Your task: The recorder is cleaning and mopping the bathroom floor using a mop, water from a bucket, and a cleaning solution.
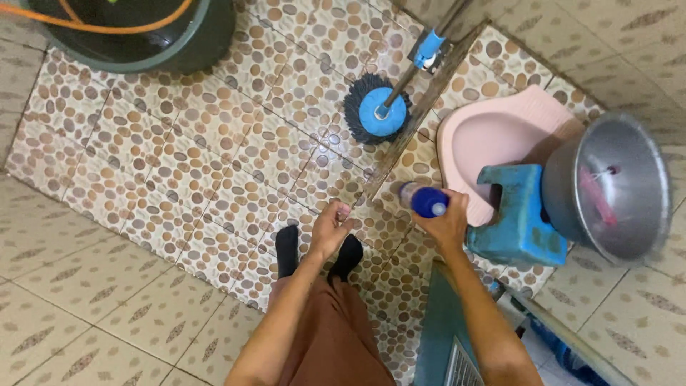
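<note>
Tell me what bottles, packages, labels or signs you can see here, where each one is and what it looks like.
Bottle: held in the right hand beside the pink squat toilet; round, pale body, dark blue cap.
No labels, signs or screens can be made out.
</note>
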